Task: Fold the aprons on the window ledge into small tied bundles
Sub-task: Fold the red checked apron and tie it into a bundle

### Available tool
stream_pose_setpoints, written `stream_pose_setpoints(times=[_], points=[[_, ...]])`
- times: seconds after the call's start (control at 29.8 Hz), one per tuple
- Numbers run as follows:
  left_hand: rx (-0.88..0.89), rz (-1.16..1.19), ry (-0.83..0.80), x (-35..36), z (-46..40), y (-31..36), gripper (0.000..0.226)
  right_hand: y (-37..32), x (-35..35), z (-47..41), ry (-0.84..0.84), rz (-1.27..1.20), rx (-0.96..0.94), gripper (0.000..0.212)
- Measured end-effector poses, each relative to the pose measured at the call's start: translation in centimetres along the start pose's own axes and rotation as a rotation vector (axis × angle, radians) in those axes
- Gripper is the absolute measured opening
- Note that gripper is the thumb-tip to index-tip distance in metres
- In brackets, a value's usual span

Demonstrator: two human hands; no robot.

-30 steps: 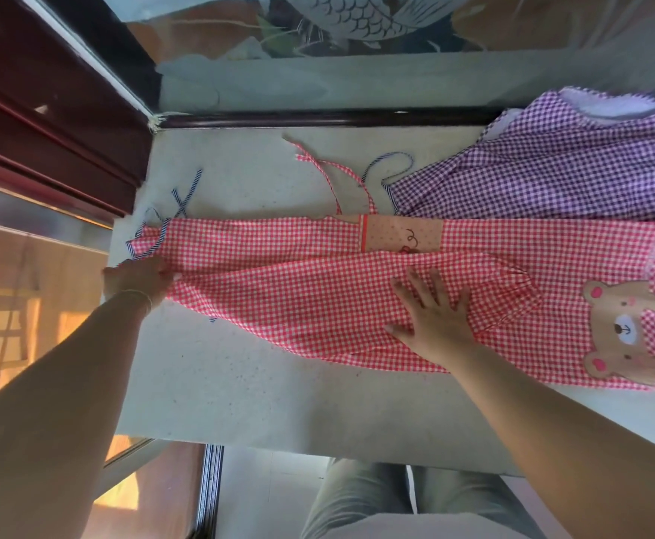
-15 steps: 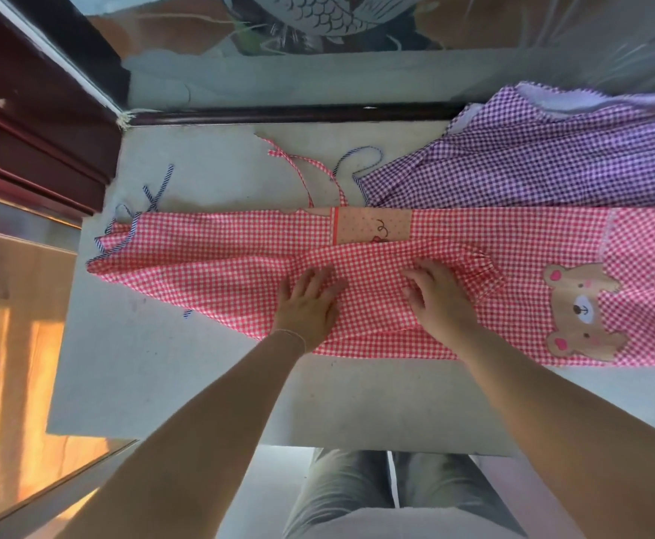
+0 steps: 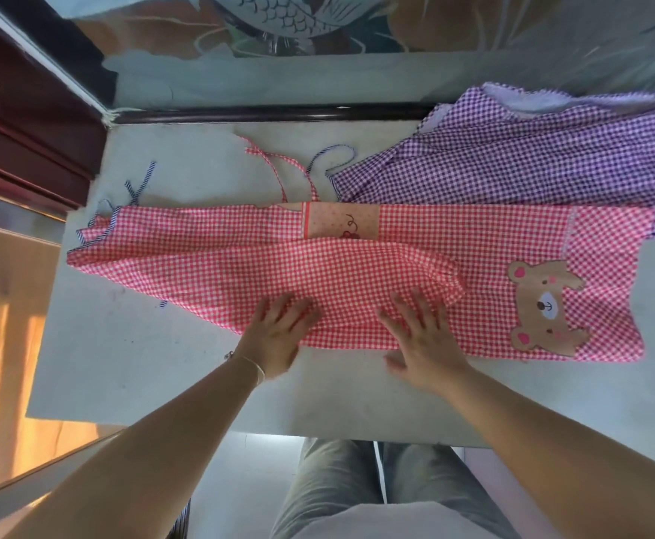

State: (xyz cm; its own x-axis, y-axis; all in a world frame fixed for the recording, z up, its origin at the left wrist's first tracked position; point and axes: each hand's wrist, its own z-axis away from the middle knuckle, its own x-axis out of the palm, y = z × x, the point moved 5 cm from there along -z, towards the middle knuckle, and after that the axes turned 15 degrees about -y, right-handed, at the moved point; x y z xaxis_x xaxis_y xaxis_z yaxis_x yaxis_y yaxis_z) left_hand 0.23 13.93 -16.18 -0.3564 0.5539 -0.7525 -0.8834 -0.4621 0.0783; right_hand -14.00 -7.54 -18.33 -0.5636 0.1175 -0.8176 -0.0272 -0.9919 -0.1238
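Observation:
A red-and-white checked apron lies spread lengthwise across the pale window ledge, folded along its length, with a brown bear patch near its right end. Its red ties trail toward the window. My left hand and my right hand lie side by side with fingers spread flat on the apron's near edge, blurred by motion. A purple checked apron lies crumpled behind it at the right.
Blue-striped ties lie at the ledge's left end. A dark window frame runs along the back, with glass showing a fish pattern. Dark red woodwork stands at the left. My legs show below the ledge's front edge.
My left hand left the apron's left end and came beside my right hand at the middle. Both hands have slid back toward the apron's near edge.

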Motion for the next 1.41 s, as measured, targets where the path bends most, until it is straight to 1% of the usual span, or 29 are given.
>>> stream_pose_setpoints(times=[0.07, 0.1, 0.2, 0.23, 0.3, 0.37, 0.47, 0.54, 0.57, 0.64, 0.7, 0.77, 0.84, 0.9, 0.97, 1.01, 1.07, 1.14, 1.24, 1.27, 1.34, 1.37, 1.41], points=[[-0.072, 0.067, -0.004, -0.6, -0.1, -0.9, 0.079, 0.4, -0.4, -0.3, -0.050, -0.061, 0.063, 0.100], [-0.099, 0.105, -0.001, -1.0, -0.2, -1.3, 0.078, 0.5, -0.7, -0.5, -0.069, -0.072, 0.082, 0.100], [-0.146, 0.198, 0.044, -2.5, -0.5, -2.0, 0.061, 1.3, -2.1, -0.9, -0.082, -0.094, 0.128, 0.093], [-0.160, 0.240, 0.081, -3.2, -0.5, -2.1, 0.054, 1.8, -2.6, -0.9, -0.069, -0.089, 0.152, 0.085], [-0.193, 0.301, 0.141, -4.1, -0.6, -2.5, 0.046, 2.7, -3.7, -1.0, -0.014, -0.057, 0.201, 0.063], [-0.243, 0.290, 0.152, -4.3, -0.6, -3.3, 0.046, 3.6, -4.7, -1.0, 0.037, -0.032, 0.230, 0.044], [-0.314, 0.237, 0.103, -3.8, -0.3, -4.1, 0.050, 4.6, -5.4, -0.4, 0.066, -0.002, 0.241, 0.029], [-0.352, 0.299, 0.087, -3.5, 0.2, -4.2, 0.048, 4.9, -5.5, 0.2, 0.060, 0.003, 0.235, 0.029], [-0.372, 0.379, 0.055, -3.4, 0.4, -4.2, 0.045, 4.9, -5.6, 0.5, 0.045, 0.005, 0.237, 0.031], [-0.397, 0.503, -0.040, -3.4, 0.6, -4.4, 0.036, 4.5, -5.5, 1.2, -0.018, 0.009, 0.234, 0.031], [-0.404, 0.534, -0.143, -3.6, 0.8, -4.5, 0.026, 4.1, -5.2, 1.8, -0.108, 0.036, 0.228, 0.027], [-0.336, 0.464, -0.214, -4.0, 0.7, -4.0, 0.027, 3.7, -5.2, 2.4, -0.158, 0.081, 0.188, 0.023], [-0.267, 0.434, -0.281, -4.1, 0.6, -3.3, 0.030, 3.6, -5.7, 2.7, -0.161, 0.158, 0.132, 0.020], [-0.221, 0.399, -0.330, -4.2, 0.2, -3.4, 0.033, 3.9, -5.9, 2.5, -0.210, 0.212, 0.069, 0.030], [-0.210, 0.358, -0.378, -4.2, -0.5, -4.1, 0.036, 4.4, -6.4, 2.0, -0.300, 0.134, 0.055, 0.035], [-0.215, 0.355, -0.386, -4.5, -0.8, -4.4, 0.037, 4.5, -6.9, 1.7, -0.315, 0.067, 0.057, 0.036], [-0.246, 0.420, -0.318, -5.3, -1.3, -5.4, 0.036, 5.3, -8.1, 0.3, -0.314, -0.089, 0.059, 0.035], [-0.279, 0.499, -0.237, -6.4, -2.0, -6.2, 0.030, 6.5, -8.8, -1.3, -0.383, -0.230, 0.091, 0.035], [-0.329, 0.502, -0.184, -7.6, -2.9, -7.3, 0.026, 8.5, -9.1, -3.2, -0.416, -0.417, 0.151, 0.044], [-0.360, 0.481, -0.133, -8.1, -3.1, -7.8, 0.029, 9.0, -9.1, -3.6, -0.416, -0.445, 0.166, 0.048], [-0.414, 0.397, 0.053, -9.0, -3.6, -8.6, 0.033, 9.8, -8.7, -4.3, -0.412, -0.471, 0.183, 0.052], [-0.425, 0.343, 0.133, -9.4, -3.9, -8.7, 0.034, 10.0, -8.6, -4.7, -0.388, -0.450, 0.186, 0.051], [-0.430, 0.297, 0.165, -9.8, -4.1, -8.7, 0.035, 10.1, -8.7, -4.8, -0.331, -0.388, 0.187, 0.050]])
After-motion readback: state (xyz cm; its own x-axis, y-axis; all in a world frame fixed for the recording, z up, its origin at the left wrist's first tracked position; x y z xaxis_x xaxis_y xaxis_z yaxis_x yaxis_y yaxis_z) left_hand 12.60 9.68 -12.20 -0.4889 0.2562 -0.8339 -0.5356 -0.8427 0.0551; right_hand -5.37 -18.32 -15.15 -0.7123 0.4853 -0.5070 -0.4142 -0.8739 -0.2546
